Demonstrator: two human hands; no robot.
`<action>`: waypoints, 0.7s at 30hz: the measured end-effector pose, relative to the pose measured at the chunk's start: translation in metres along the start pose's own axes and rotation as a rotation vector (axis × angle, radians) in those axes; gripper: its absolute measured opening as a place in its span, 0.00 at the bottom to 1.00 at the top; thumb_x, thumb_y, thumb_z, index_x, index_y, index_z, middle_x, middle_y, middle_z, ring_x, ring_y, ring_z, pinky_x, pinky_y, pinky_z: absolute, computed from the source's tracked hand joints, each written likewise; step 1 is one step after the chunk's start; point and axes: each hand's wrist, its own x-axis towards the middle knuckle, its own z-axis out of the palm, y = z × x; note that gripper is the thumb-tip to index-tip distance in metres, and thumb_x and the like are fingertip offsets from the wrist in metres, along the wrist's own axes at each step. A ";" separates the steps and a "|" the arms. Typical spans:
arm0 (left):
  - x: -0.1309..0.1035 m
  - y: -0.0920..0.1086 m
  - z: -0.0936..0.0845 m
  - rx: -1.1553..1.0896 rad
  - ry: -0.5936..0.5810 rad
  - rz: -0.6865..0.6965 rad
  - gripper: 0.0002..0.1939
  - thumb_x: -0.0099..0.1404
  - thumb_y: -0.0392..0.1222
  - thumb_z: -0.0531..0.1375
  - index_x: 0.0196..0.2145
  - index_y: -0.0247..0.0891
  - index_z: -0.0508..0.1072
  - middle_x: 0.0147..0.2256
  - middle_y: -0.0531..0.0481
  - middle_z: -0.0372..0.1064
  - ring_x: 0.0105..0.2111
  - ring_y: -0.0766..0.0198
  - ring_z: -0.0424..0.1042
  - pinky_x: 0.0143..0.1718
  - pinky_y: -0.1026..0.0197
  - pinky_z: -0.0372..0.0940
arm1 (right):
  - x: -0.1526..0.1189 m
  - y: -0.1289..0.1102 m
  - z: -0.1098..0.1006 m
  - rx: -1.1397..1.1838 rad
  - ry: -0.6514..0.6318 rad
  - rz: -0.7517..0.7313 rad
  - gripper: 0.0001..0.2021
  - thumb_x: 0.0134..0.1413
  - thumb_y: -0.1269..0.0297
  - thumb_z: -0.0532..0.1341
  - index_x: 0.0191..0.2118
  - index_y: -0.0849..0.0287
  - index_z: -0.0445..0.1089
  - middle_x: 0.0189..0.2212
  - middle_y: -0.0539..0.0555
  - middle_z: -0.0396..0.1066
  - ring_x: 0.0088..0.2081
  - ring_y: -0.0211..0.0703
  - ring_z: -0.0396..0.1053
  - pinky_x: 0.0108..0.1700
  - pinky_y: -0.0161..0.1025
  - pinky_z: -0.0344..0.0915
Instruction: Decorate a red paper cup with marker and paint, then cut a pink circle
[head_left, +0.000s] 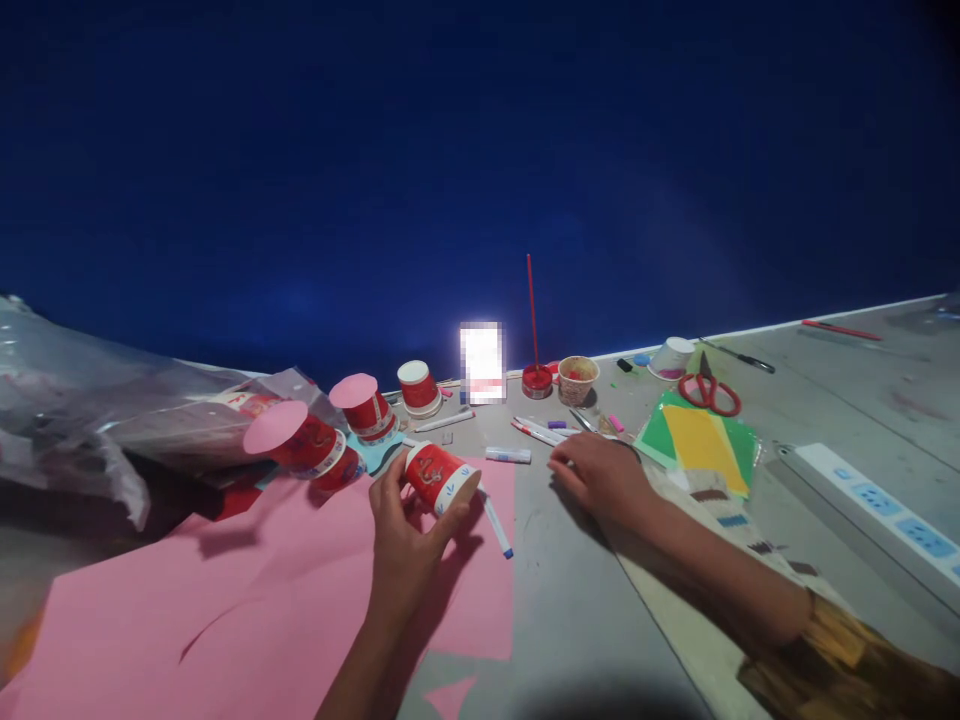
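Here your left hand [412, 548] grips the cup [435, 475] between thumb and fingers, its long axis tipped rightward; whether your farther right hand [604, 476] holds anything, I cannot tell.

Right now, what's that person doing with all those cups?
The person's left hand is holding a tilted red-and-white cup over some pink paper. The right hand is near some pens; I can't tell whether it holds anything. Farther left are two more red cups with pink discs on top.
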 end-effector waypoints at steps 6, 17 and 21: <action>-0.003 0.023 0.000 0.159 0.146 -0.016 0.41 0.61 0.55 0.73 0.67 0.57 0.60 0.65 0.44 0.53 0.66 0.38 0.62 0.67 0.32 0.65 | 0.015 0.024 -0.024 -0.118 -0.043 0.214 0.10 0.68 0.64 0.60 0.36 0.56 0.78 0.34 0.56 0.81 0.35 0.47 0.75 0.34 0.40 0.55; -0.008 0.029 0.009 0.239 0.302 0.023 0.44 0.55 0.55 0.74 0.66 0.50 0.66 0.63 0.44 0.60 0.67 0.39 0.63 0.66 0.37 0.67 | 0.008 0.047 -0.001 -0.083 0.097 0.280 0.11 0.69 0.62 0.60 0.36 0.57 0.78 0.34 0.56 0.81 0.37 0.48 0.74 0.38 0.40 0.58; -0.014 0.029 0.014 0.252 0.280 0.006 0.44 0.56 0.58 0.72 0.67 0.49 0.65 0.63 0.43 0.60 0.64 0.39 0.67 0.62 0.36 0.71 | 0.000 0.038 0.017 -0.129 0.013 0.065 0.08 0.68 0.65 0.62 0.37 0.57 0.77 0.36 0.55 0.80 0.40 0.49 0.73 0.39 0.41 0.57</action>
